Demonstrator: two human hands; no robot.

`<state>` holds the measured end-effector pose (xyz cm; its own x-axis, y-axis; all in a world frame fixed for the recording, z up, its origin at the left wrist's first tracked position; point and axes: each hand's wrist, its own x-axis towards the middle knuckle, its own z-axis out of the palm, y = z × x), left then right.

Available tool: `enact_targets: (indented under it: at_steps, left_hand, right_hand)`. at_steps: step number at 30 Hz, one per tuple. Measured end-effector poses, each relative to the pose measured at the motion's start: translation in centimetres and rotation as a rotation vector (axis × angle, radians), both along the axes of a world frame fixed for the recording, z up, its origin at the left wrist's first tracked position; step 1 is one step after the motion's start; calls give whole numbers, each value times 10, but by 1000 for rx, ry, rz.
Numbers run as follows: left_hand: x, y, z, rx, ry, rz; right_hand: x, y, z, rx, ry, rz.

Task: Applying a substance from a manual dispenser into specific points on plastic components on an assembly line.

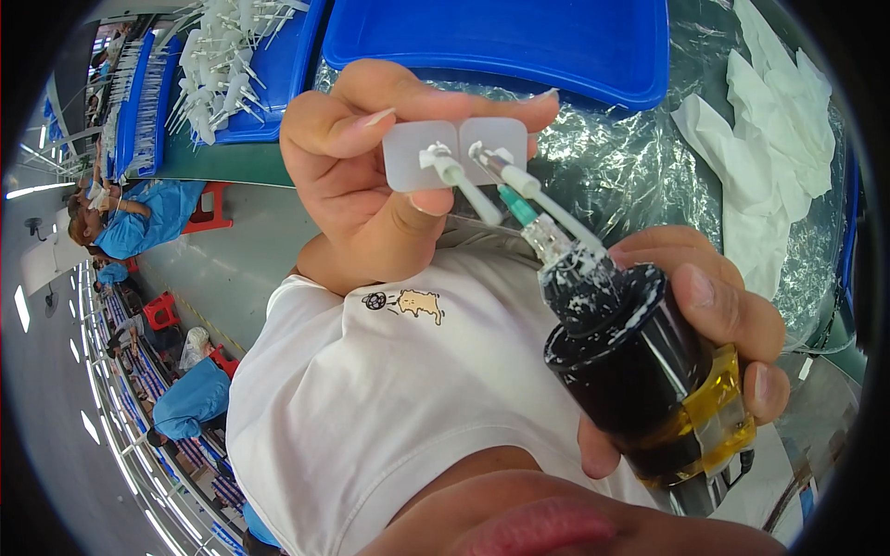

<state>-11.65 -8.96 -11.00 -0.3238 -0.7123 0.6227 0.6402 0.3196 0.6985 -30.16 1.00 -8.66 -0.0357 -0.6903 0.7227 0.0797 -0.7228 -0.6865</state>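
1. Our left grip (348, 176) pinches two white, stemmed plastic plates (406, 167), upper centre.
2. Our right grip (723, 310) clasps a black cylindrical dispenser (635, 371), lower right, its green needle tip (519, 208) just beside the stems (478, 200).
3. We see a blue tray (501, 37), top centre.

From here I note grey floor (222, 269) with a thin yellowish line, red stools (160, 312), people in blue (193, 398) near long rows of benches or racks (190, 450), bright white lights (22, 308) along a greyish ceiling (51, 371).
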Motion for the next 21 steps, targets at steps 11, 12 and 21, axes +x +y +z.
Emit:
enact_targets:
  at_steps: [11,12,21]
  left_hand:
    - [-4,5,5,107,-28,54]
    - [-4,4,4,99,-18,42]
    - [-3,5,4,107,-16,26]
  right_hand:
    - [-2,-2,-2,-21,-10,29]
    - [-2,-3,-3,-21,-10,28]
    - [0,-2,-3,-36,-24,16]
